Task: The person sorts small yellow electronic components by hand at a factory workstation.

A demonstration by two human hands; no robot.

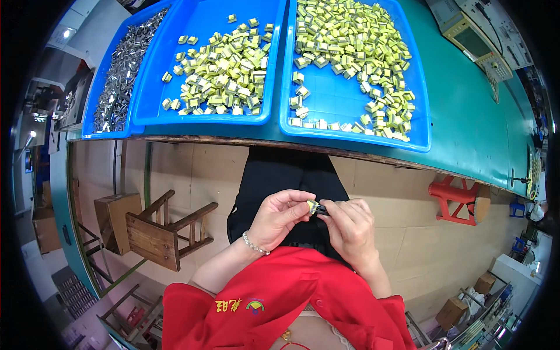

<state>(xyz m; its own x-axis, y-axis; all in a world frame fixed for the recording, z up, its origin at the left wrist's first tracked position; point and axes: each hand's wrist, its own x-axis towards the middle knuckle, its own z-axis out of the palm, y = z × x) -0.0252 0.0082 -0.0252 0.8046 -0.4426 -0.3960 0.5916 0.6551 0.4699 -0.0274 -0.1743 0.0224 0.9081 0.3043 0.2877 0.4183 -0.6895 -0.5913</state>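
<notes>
Above my lap, my left hand [281,219] pinches a small yellow-and-grey block-shaped part [312,205], which looks like a small transformer, between thumb and fingers. Meeting it from the other side, the fingers of my right hand [351,227] are closed on a small dark piece [322,211] against the part. Whether that piece is a tool or a fitting I cannot make out. Similar yellow parts fill much of the middle blue tray [198,17] and the right blue tray [326,96] on the bench beyond my hands.
Shiny metal pieces [125,70] lie in a narrower blue tray at the left. The trays stand on a green bench top [466,128], with an instrument [472,41] at the far right. A wooden stool [154,239], a cardboard box [114,219] and a red stool [455,198] are on the floor.
</notes>
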